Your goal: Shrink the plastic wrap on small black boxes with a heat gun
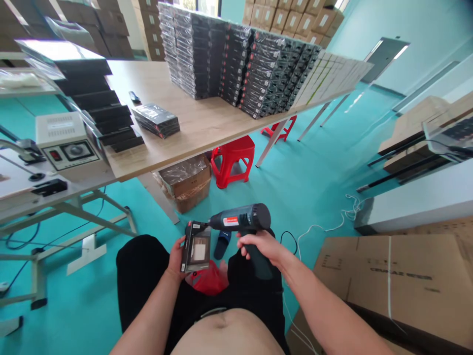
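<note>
My right hand (pixel 256 245) is wrapped round the handle of a dark heat gun (pixel 244 217) with a red and white label. Its nozzle points left, close to the top edge of a small black box (pixel 196 246). That box shows a brown and white panel and has a shiny surface. My left hand (pixel 177 256) grips it by its left side, above my lap. Whether the nozzle touches the box, I cannot tell. Below both hands are my black-clad legs and a red seat (pixel 209 281).
Film-wrapped black boxes (pixel 188 54) stand stacked on the wooden table (pixel 148 158), with a smaller wrapped pack (pixel 157 120) nearer. At left sits a sealing control unit (pixel 68 143). Red stool (pixel 234 158), open carton (pixel 190 185), a large carton (pixel 399 281) and white cable (pixel 314 228) surround me.
</note>
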The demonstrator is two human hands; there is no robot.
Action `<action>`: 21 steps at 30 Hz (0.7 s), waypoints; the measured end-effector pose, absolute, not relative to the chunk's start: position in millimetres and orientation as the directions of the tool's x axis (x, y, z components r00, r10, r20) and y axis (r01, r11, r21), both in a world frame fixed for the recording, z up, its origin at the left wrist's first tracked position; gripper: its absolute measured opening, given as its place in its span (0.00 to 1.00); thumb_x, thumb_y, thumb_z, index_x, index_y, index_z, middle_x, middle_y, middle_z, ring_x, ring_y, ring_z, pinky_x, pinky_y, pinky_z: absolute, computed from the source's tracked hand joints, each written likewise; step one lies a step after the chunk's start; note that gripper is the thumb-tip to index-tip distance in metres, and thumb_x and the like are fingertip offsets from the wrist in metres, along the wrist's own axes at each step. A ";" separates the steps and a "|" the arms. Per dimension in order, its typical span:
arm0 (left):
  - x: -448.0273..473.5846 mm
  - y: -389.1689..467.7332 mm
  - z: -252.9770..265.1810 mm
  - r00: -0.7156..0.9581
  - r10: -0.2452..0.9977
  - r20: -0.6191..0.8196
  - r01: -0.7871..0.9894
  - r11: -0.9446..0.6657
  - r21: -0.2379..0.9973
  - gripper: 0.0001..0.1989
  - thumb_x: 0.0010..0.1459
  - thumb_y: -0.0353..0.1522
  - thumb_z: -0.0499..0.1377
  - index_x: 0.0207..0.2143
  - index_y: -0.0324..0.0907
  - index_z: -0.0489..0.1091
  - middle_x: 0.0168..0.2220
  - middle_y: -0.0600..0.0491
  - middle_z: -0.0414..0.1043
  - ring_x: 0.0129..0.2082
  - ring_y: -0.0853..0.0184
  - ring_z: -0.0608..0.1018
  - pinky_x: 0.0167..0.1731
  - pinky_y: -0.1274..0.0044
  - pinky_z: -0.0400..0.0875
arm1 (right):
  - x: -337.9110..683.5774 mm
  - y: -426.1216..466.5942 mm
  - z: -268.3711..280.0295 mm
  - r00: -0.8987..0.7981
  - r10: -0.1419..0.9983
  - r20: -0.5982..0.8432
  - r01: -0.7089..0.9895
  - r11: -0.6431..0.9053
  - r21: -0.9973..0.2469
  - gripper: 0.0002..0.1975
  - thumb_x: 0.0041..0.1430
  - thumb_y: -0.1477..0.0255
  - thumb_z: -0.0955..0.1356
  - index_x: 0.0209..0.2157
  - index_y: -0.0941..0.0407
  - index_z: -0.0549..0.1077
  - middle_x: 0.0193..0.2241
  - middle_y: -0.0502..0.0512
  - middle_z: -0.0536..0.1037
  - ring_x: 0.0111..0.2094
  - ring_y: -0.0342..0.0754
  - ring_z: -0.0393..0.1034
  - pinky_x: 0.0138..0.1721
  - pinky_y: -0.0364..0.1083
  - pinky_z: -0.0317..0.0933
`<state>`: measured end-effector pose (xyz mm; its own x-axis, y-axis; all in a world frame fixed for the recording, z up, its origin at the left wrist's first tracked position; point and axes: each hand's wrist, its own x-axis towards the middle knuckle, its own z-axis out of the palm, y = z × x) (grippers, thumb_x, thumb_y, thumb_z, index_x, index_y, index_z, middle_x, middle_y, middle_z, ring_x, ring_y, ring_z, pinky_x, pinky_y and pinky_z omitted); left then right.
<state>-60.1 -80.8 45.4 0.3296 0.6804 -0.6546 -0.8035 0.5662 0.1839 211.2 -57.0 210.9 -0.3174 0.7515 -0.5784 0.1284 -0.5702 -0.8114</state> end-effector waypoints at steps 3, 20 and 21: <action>-60.9 -79.9 43.3 0.327 0.708 -0.626 -0.798 0.561 0.219 0.19 0.56 0.40 0.55 0.41 0.33 0.73 0.34 0.41 0.79 0.38 0.49 0.80 0.42 0.59 0.73 | 223.9 -60.0 204.1 -0.338 0.724 -0.601 0.198 -0.569 -0.798 0.13 0.46 0.70 0.70 0.34 0.62 0.75 0.25 0.54 0.78 0.22 0.43 0.70 0.22 0.42 0.64; -59.9 -77.1 37.7 0.310 0.709 -0.633 -0.788 0.564 0.246 0.19 0.56 0.40 0.56 0.41 0.34 0.73 0.32 0.42 0.79 0.40 0.49 0.80 0.44 0.61 0.73 | 205.4 -99.0 207.8 -0.486 0.631 -0.604 0.092 -0.650 -0.754 0.15 0.44 0.69 0.71 0.36 0.61 0.75 0.26 0.53 0.78 0.23 0.44 0.71 0.24 0.43 0.64; -60.0 -77.3 37.0 0.305 0.699 -0.646 -0.782 0.571 0.250 0.18 0.55 0.40 0.56 0.39 0.35 0.74 0.31 0.42 0.79 0.40 0.49 0.80 0.44 0.61 0.73 | 198.3 -98.4 209.6 -0.469 0.664 -0.582 0.058 -0.635 -0.771 0.15 0.46 0.69 0.70 0.36 0.60 0.75 0.26 0.52 0.77 0.23 0.44 0.70 0.24 0.43 0.64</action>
